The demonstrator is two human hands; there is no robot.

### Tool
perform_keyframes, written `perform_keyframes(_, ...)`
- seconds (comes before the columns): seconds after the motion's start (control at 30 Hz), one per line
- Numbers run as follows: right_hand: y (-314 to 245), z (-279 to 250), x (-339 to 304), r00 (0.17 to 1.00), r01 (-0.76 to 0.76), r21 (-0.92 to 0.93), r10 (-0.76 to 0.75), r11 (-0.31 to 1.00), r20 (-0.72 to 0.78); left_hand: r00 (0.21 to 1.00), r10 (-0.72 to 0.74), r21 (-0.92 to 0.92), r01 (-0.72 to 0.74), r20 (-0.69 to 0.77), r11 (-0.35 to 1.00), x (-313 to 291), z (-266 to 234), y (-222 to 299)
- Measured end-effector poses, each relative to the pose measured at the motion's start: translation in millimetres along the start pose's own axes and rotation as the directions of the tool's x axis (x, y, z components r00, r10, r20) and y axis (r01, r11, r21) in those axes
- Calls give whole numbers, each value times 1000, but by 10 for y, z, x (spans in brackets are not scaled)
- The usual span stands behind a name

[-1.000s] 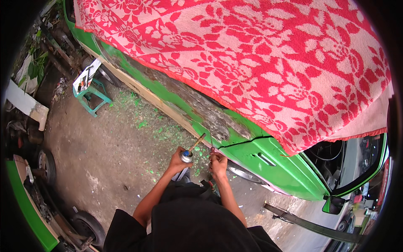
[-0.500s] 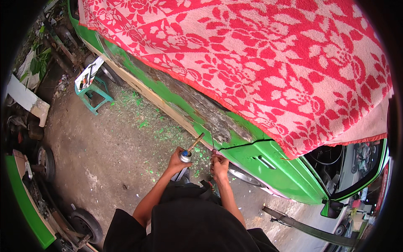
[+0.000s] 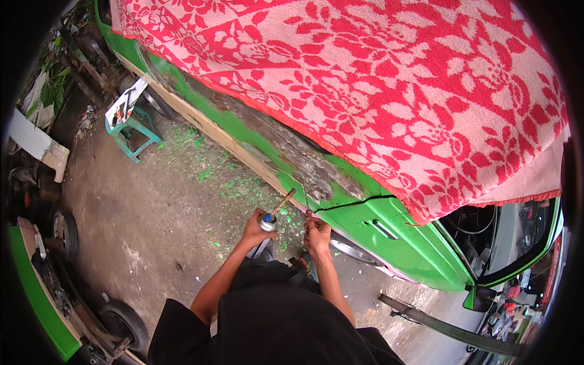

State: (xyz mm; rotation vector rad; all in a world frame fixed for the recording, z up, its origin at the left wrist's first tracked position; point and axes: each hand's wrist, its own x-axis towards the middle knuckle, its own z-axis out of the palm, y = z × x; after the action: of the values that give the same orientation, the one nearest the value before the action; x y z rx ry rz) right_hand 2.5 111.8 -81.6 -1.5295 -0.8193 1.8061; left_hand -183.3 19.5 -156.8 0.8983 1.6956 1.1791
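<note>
torch in one hand, thin tool in the other, beside a green car

the left hand (image 3: 254, 228) is curled around a torch (image 3: 267, 224), a silver can with a blue part on top and a brass-coloured tube (image 3: 283, 204) slanting up and to the right, toward the car (image 3: 371, 234). the tube's end is near the car's lower side; whether it touches, or whether a flame burns, i cannot tell. the right hand (image 3: 317, 236) is closed, fingers bent around the handle of a thin tool (image 3: 308, 204). its narrow shaft points up at the car's side, just left of the door seam; whether the tip meets the panel is too small to make out. the two hands are apart, the torch to the left of the tool.

above them, a rough, grey-brown patch (image 3: 304, 167) runs along the green side, with a tan strip (image 3: 225, 143) below it. a red and pink blanket (image 3: 365, 79) covers the upper part of the car. green flakes (image 3: 207, 173) are scattered on the floor (image 3: 152, 207) beside it. farther left, a green stool (image 3: 141, 135) bears a white sheet with small tools (image 3: 126, 106) on it. a loose wheel (image 3: 125, 322) lies at lower left, and a long beam (image 3: 438, 326) at lower right.
</note>
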Motion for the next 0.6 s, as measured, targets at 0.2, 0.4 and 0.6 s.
perform_keyframes(0.2,52,-93,9,996,89,-25,-88,996,11,1000,-6,33,6,18,999,-29,-6,82)
perform_keyframes(0.4,86,-68,4,987,151,-96,-155,984,-36,1000,21,6,-21,16,1000,-30,-3,-28)
perform_keyframes(0.6,196,-83,112,979,189,-167,-199,968,-45,1000,11,-55,-12,-26,998,5,11,-65)
